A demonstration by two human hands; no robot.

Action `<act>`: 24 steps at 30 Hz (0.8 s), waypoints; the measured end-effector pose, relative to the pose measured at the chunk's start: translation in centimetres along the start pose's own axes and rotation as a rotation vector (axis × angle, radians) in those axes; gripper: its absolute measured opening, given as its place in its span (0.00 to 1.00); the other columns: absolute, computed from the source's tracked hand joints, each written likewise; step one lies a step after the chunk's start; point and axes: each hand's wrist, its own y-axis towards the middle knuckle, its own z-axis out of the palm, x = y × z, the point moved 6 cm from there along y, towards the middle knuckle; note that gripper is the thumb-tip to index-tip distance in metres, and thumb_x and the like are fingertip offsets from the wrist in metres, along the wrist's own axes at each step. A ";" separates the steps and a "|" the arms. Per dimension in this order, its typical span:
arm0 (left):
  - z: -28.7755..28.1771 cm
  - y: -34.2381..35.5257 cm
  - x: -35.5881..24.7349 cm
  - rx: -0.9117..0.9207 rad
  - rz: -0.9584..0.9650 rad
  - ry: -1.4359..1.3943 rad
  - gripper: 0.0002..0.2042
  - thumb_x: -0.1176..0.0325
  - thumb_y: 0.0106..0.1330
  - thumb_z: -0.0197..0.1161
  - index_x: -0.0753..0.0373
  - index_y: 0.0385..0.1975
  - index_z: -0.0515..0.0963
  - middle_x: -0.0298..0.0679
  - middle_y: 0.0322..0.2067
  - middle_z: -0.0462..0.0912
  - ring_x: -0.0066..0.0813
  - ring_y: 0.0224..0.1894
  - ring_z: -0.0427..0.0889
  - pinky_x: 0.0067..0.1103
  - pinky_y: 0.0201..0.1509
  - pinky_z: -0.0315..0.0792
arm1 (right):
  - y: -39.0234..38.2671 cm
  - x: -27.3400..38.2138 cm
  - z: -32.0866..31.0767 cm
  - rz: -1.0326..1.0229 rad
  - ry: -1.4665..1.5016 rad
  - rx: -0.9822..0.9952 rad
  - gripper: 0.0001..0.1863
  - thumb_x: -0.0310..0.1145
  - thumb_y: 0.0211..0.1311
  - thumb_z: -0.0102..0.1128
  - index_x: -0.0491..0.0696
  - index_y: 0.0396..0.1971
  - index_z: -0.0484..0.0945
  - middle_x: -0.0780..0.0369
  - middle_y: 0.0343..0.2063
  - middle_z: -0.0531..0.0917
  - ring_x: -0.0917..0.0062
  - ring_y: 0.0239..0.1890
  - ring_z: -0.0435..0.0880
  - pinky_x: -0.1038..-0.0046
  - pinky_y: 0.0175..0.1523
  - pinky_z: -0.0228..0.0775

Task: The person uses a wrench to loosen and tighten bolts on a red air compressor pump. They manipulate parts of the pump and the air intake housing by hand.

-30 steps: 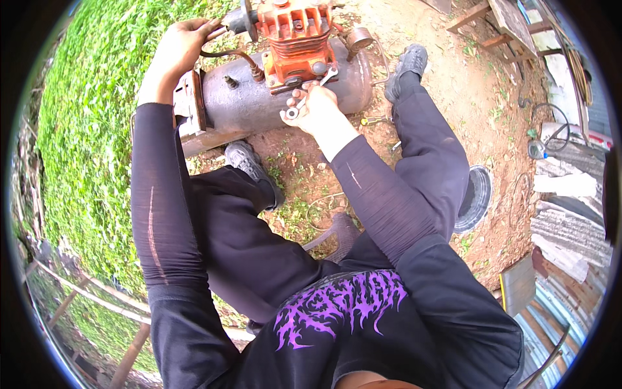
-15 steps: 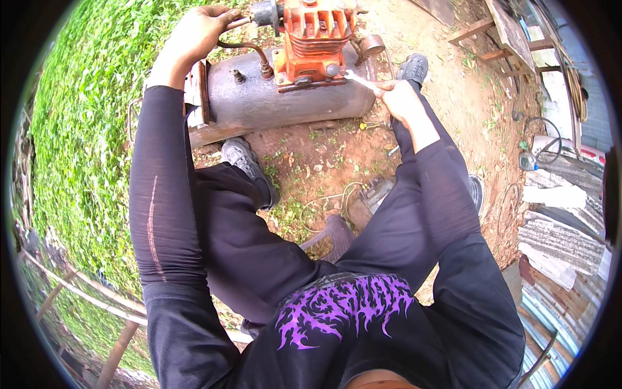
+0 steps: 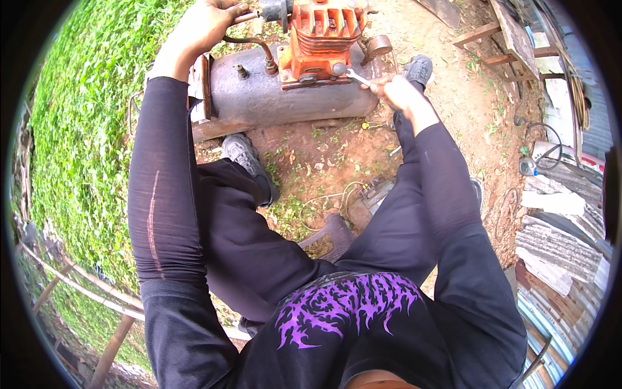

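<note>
An orange finned compressor head (image 3: 327,39) is mounted on a dark grey tank (image 3: 249,91) lying on the ground ahead of me. My right hand (image 3: 402,98) is closed around a silver wrench (image 3: 358,79), whose far end meets the round knob or bolt (image 3: 339,69) low on the orange block. At the upper left, my left hand (image 3: 206,31) has its fingers closed on a thin metal tube (image 3: 245,17) beside the black cylindrical fitting (image 3: 274,10). The fingertips partly cover that tube. Below it, a curved brown pipe (image 3: 259,43) runs into the tank.
A small gauge-like round part (image 3: 378,45) sticks out right of the block. Beneath me are a grey mesh-like piece (image 3: 337,235) and a yellow-handled tool (image 3: 376,126) on the dirt. Corrugated sheets (image 3: 557,240) and a wooden frame (image 3: 512,42) stand at right; grass (image 3: 78,129) covers the left.
The whole scene has shifted slightly right in view. My right hand has turned a little and sits closer along the wrench, showing less handle. My left hand keeps its place by the fitting.
</note>
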 end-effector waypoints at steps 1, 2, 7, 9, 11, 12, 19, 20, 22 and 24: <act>-0.1 -0.2 0.0 -0.009 -0.010 0.026 0.20 0.56 0.68 0.56 0.66 0.49 0.79 0.43 0.39 0.85 0.24 0.43 0.81 0.22 0.50 0.71 | -0.6 -0.9 2.1 0.027 0.239 0.051 0.10 0.32 0.67 0.53 0.48 0.42 0.82 0.73 0.15 0.68 0.89 0.16 0.60 0.81 0.19 0.49; -0.1 -0.1 -0.4 -0.019 -0.011 0.042 0.20 0.56 0.68 0.56 0.66 0.49 0.79 0.43 0.39 0.85 0.24 0.43 0.81 0.22 0.50 0.71 | -1.2 -1.8 3.9 0.056 0.471 0.091 0.10 0.34 0.69 0.52 0.49 0.42 0.80 0.73 0.16 0.67 0.89 0.15 0.59 0.80 0.19 0.50; -0.5 0.2 -0.6 -0.010 -0.059 0.133 0.21 0.54 0.67 0.57 0.66 0.50 0.78 0.42 0.36 0.85 0.26 0.38 0.81 0.23 0.47 0.72 | -2.0 4.8 15.7 0.167 1.521 0.002 0.05 0.35 0.72 0.44 0.51 0.38 0.68 0.68 0.17 0.64 0.80 0.15 0.63 0.76 0.19 0.54; -0.5 -0.6 -1.6 -0.016 -0.072 0.147 0.22 0.53 0.67 0.57 0.65 0.50 0.78 0.42 0.36 0.85 0.25 0.37 0.81 0.22 0.46 0.72 | -2.2 7.6 16.3 0.208 1.677 -0.126 0.06 0.36 0.72 0.44 0.51 0.37 0.67 0.67 0.17 0.66 0.78 0.17 0.65 0.74 0.21 0.56; -0.3 -0.8 -0.6 -0.064 -0.087 0.063 0.23 0.52 0.67 0.57 0.65 0.50 0.78 0.43 0.37 0.85 0.27 0.38 0.81 0.23 0.47 0.71 | -2.5 8.6 16.7 0.257 1.722 -0.153 0.04 0.34 0.71 0.46 0.51 0.35 0.67 0.66 0.17 0.66 0.78 0.17 0.65 0.74 0.21 0.56; -0.4 -0.8 -0.7 -0.086 -0.084 0.018 0.23 0.51 0.67 0.56 0.65 0.50 0.78 0.43 0.37 0.85 0.28 0.39 0.81 0.23 0.47 0.71 | -2.5 8.0 16.7 0.216 1.647 -0.060 0.04 0.34 0.70 0.47 0.51 0.35 0.67 0.66 0.17 0.67 0.78 0.17 0.65 0.74 0.21 0.57; -0.3 -0.5 -1.5 -0.001 -0.040 0.085 0.22 0.53 0.68 0.55 0.67 0.48 0.78 0.44 0.37 0.85 0.30 0.39 0.82 0.24 0.48 0.71 | -7.1 -0.8 7.5 0.061 0.786 -0.178 0.06 0.28 0.65 0.53 0.47 0.38 0.78 0.70 0.17 0.71 0.86 0.15 0.64 0.77 0.21 0.57; -0.5 0.1 0.2 -0.068 0.013 0.034 0.21 0.54 0.68 0.55 0.66 0.47 0.79 0.44 0.36 0.85 0.30 0.39 0.82 0.24 0.48 0.72 | -6.7 -0.2 5.3 -0.039 0.522 -0.274 0.08 0.27 0.63 0.55 0.47 0.40 0.82 0.70 0.17 0.75 0.86 0.16 0.66 0.76 0.22 0.59; -0.2 -0.1 -0.7 -0.037 -0.029 0.107 0.20 0.55 0.68 0.55 0.65 0.47 0.80 0.43 0.36 0.85 0.29 0.39 0.82 0.24 0.48 0.72 | -4.7 -1.6 1.6 -0.087 0.163 -0.420 0.09 0.29 0.61 0.59 0.47 0.38 0.85 0.68 0.22 0.81 0.85 0.20 0.72 0.78 0.26 0.63; -0.3 -0.2 -0.4 -0.066 -0.004 0.084 0.19 0.56 0.68 0.56 0.65 0.47 0.80 0.43 0.37 0.85 0.29 0.40 0.82 0.24 0.48 0.72 | -3.5 -0.1 0.4 -0.155 0.024 -0.381 0.11 0.30 0.62 0.59 0.46 0.42 0.84 0.67 0.23 0.82 0.86 0.22 0.73 0.79 0.29 0.64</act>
